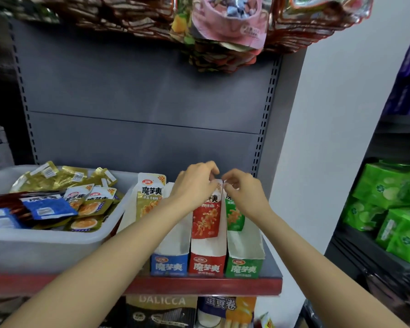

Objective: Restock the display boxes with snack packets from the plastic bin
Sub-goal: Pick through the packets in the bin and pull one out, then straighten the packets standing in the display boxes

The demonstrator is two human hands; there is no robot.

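The restocking looks only partly done, I'd say. Three display boxes stand in a row at the front right corner of the shelf [273, 263], and each holds little so far. The blue box [169, 262], leftmost, has a gold packet [150, 197] standing at its back and bare white walls in front of it. The red box [206, 261] in the middle holds a red packet [205, 221] upright near the back. The green box [244, 263], at the right, shows a green packet [233, 215] at the back and is otherwise open space.

Both hands are up at the top edge of the red packet. The left hand [194, 183] has its fingers curled over the packet's upper left corner, and the right hand [243, 190] pinches at the top right, just by the wall shared with the green box. It seems the packet is being set straight in its box.

The plastic bin [45, 247] sits on the left side of the shelf, touching or just beside the blue box. It is well stocked: gold packets heaped at the back, blue and dark red ones at its left, more gold-and-white ones in the middle. Plenty is left to move across.
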